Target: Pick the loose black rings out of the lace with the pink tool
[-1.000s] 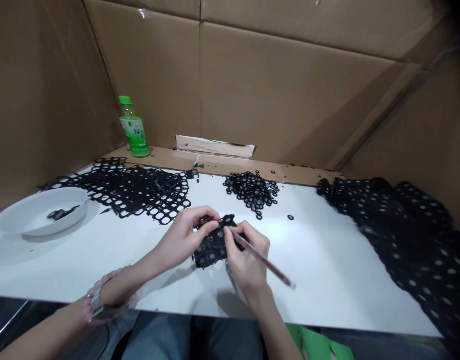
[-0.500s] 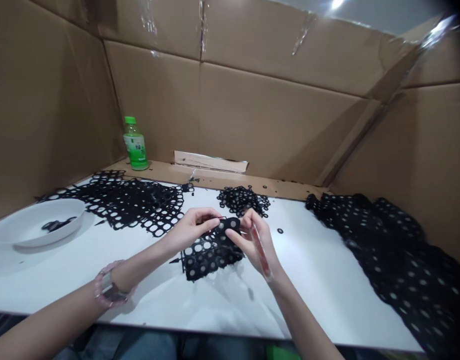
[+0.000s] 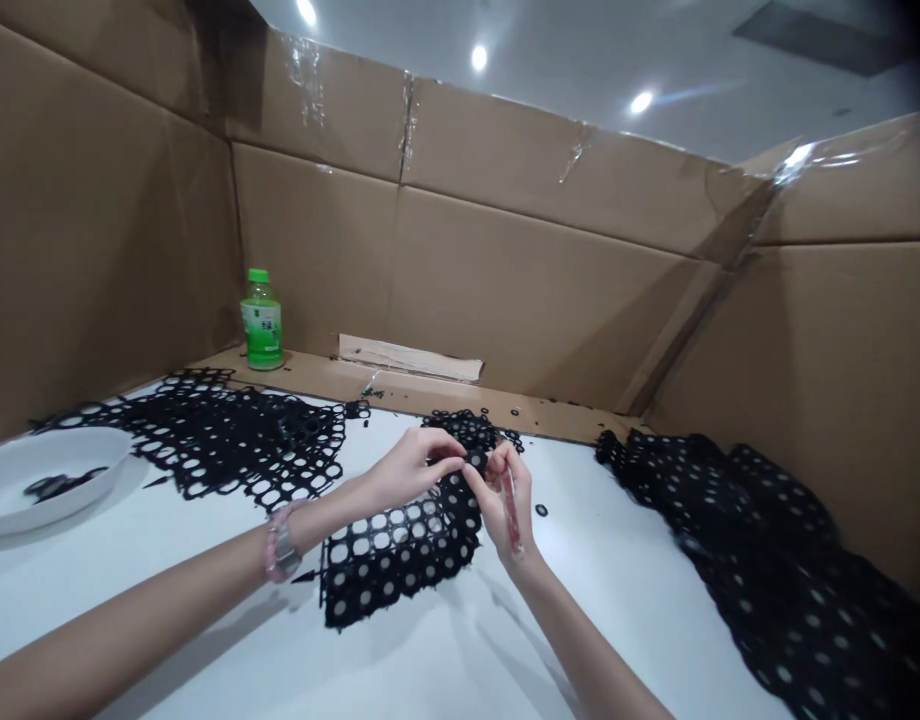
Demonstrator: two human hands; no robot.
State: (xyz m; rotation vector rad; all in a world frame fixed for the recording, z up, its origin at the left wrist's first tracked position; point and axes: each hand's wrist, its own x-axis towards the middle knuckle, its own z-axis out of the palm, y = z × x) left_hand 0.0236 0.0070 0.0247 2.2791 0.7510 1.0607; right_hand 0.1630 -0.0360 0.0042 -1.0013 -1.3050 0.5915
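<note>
The right hand (image 3: 497, 505) and the left hand (image 3: 411, 468) meet tip to tip at the far end of a small black sheet (image 3: 400, 575). The left hand is pinched, thumb against forefinger, on the sheet's edge. The right hand grasps a thin red and clear stick (image 3: 511, 510) inside the curled fingers, while its thumb and forefinger close over a dark bit at the same edge; what exactly lies between those tips is too small to tell.

The step in hand looks to be close fingertip work on one spot of that edge. The next move probably calls for a firm left pinch to steady the limp sheet, and a light, precise touch from the right.

The sheet slopes from the hands down and toward the left wrist, bending near the fingertips; I cannot tell where it first touches the bench (image 3: 640, 610). It is thin and floppy, with large see-through holes along the side under the left hand, rows of small pale dots along the near side, a ragged near edge, and a dark pointed tab at its left end.

Just beyond the hands lies a pile of black rings (image 3: 460, 428); one loose ring (image 3: 541, 511) sits just beside the right hand.
</note>
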